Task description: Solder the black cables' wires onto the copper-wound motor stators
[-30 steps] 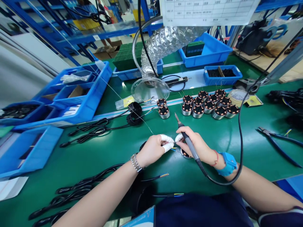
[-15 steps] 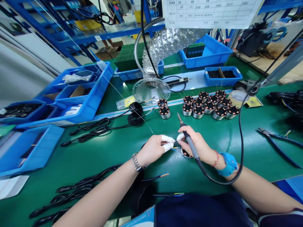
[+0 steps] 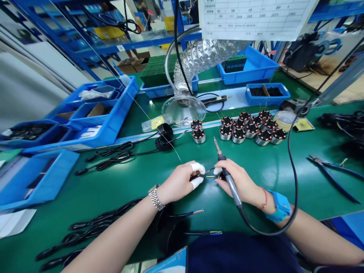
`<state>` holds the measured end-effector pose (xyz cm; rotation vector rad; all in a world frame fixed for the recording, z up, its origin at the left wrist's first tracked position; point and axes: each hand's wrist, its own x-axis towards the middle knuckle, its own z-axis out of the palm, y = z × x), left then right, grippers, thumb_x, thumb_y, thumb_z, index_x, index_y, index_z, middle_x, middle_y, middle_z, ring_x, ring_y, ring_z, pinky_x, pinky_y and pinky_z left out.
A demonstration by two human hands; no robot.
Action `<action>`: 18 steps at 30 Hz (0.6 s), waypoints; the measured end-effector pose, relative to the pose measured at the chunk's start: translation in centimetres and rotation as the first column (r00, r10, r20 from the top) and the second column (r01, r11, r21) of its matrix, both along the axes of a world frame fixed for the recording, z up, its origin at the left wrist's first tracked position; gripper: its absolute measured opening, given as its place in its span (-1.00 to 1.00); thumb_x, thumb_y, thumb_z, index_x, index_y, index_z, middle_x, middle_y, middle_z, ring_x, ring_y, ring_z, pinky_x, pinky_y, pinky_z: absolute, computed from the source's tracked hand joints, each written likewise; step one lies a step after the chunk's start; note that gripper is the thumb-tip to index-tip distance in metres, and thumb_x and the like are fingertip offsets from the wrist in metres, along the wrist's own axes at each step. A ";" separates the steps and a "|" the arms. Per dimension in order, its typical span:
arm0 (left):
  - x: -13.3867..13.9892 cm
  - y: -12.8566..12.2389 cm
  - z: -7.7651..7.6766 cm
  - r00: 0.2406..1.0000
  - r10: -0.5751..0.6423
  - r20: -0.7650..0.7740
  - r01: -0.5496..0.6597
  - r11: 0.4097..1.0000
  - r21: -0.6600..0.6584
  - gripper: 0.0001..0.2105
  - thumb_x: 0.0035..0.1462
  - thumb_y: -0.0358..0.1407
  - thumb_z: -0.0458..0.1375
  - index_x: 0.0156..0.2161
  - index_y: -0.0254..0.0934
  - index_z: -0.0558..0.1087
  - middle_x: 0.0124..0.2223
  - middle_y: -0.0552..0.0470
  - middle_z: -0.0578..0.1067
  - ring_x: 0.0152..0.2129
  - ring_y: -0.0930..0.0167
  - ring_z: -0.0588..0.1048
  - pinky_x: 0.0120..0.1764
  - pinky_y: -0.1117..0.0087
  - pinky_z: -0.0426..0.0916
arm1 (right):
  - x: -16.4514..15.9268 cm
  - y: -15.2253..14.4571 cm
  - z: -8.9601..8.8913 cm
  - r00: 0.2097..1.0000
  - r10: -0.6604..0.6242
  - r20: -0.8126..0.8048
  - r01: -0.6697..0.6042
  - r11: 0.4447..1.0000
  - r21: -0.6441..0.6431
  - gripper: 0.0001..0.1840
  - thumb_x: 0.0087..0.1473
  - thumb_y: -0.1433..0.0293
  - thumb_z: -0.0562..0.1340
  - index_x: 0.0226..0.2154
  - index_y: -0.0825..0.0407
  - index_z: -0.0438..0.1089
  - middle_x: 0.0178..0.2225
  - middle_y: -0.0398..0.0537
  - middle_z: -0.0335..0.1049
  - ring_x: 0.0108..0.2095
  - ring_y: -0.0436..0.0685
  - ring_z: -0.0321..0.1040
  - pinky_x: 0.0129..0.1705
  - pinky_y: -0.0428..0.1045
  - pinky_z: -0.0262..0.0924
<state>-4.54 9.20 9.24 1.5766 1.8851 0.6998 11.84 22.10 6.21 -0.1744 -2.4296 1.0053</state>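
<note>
My left hand (image 3: pixel 182 177), with white finger covers, is closed on the end of a black cable, whose thin coloured wires (image 3: pixel 209 176) stick out to the right. A thin solder wire (image 3: pixel 174 149) runs down from the upper left to just above this hand. My right hand (image 3: pixel 239 176) holds a soldering iron (image 3: pixel 231 184), its tip pointing up and away from the wires. The thumb and a fingertip of that hand are also at a small motor stator (image 3: pixel 221 176), mostly hidden behind the fingers. Both hands are close together over the green bench.
Several copper-wound stators (image 3: pixel 251 129) stand behind my hands, with two more stators (image 3: pixel 198 135) to their left. A clear fume hood (image 3: pixel 183 110) hangs behind. Pliers (image 3: pixel 327 167) lie right; black cables (image 3: pixel 113 159) and blue bins (image 3: pixel 105 125) are left.
My left hand has drawn slightly left and down, away from my right fingertips. The coloured wires show more plainly between the hands. The soldering iron stays in my right hand.
</note>
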 end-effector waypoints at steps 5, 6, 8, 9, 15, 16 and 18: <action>0.9 0.0 -0.8 0.974 0.035 -0.225 -0.003 0.990 0.140 -0.87 0.08 -0.43 -0.03 -0.33 -0.27 0.36 -0.34 0.03 0.37 -0.43 0.47 0.35 -0.33 0.46 0.26 | -0.8 -0.5 -1.8 0.998 -0.055 -0.043 0.057 0.997 0.058 -0.67 -0.06 0.60 0.05 -0.18 0.03 0.15 -0.41 -0.07 0.22 -0.39 0.06 0.14 -0.35 -0.05 0.15; 0.9 -0.1 -0.9 0.973 0.039 -0.226 -0.007 0.990 0.142 -0.87 0.08 -0.42 -0.03 -0.30 -0.27 0.36 -0.34 0.02 0.37 -0.44 0.47 0.36 -0.34 0.46 0.26 | -0.8 -0.5 -1.9 0.997 -0.067 -0.049 0.069 0.996 0.058 -0.67 -0.07 0.61 0.04 -0.19 0.03 0.15 -0.41 -0.07 0.21 -0.39 0.06 0.14 -0.36 -0.05 0.14; 0.8 -0.1 -0.7 0.981 0.019 -0.194 0.002 0.994 0.107 -0.87 0.07 -0.39 0.01 -0.27 -0.27 0.37 -0.34 0.02 0.38 -0.48 0.48 0.36 -0.39 0.48 0.27 | -0.8 -0.4 -2.1 0.995 -0.078 -0.054 0.081 0.996 0.049 -0.67 -0.07 0.61 0.04 -0.19 0.03 0.14 -0.41 -0.07 0.21 -0.39 0.06 0.14 -0.35 -0.04 0.15; 0.7 -0.1 -0.6 0.985 0.004 -0.171 0.010 0.997 0.082 -0.87 0.06 -0.38 0.03 -0.26 -0.27 0.38 -0.35 0.02 0.39 -0.49 0.49 0.36 -0.41 0.49 0.28 | -0.7 -0.3 -2.0 0.995 -0.077 -0.058 0.080 0.996 0.041 -0.68 -0.06 0.60 0.04 -0.19 0.02 0.14 -0.40 -0.07 0.21 -0.39 0.05 0.15 -0.35 -0.04 0.15; 1.0 0.1 -0.8 0.975 0.072 -0.211 -0.036 0.985 0.170 -0.85 0.08 -0.39 0.00 -0.29 -0.27 0.42 -0.32 -0.01 0.43 -0.40 0.45 0.40 -0.31 0.44 0.30 | -0.4 -0.3 -1.7 0.992 -0.091 -0.086 0.090 0.996 -0.016 -0.69 -0.02 0.56 0.07 -0.17 0.01 0.15 -0.41 -0.10 0.24 -0.40 0.03 0.20 -0.35 -0.06 0.19; 1.2 0.1 -1.0 0.972 0.078 -0.222 -0.034 0.980 0.196 -0.84 0.09 -0.38 0.00 -0.28 -0.27 0.43 -0.31 -0.02 0.44 -0.39 0.44 0.40 -0.30 0.44 0.30 | -0.4 -0.3 -1.7 0.991 -0.104 -0.085 0.102 0.994 -0.030 -0.68 -0.02 0.55 0.08 -0.16 0.00 0.15 -0.41 -0.10 0.25 -0.41 0.02 0.21 -0.35 -0.07 0.19; 1.6 0.3 -1.2 0.973 0.074 -0.218 -0.026 0.976 0.215 -0.83 0.09 -0.36 0.01 -0.27 -0.25 0.44 -0.29 -0.02 0.45 -0.38 0.44 0.41 -0.30 0.44 0.30 | -0.3 -0.3 -1.8 0.989 -0.127 -0.077 0.122 0.990 -0.063 -0.67 -0.03 0.54 0.10 -0.16 -0.01 0.15 -0.40 -0.11 0.27 -0.42 0.01 0.24 -0.36 -0.08 0.21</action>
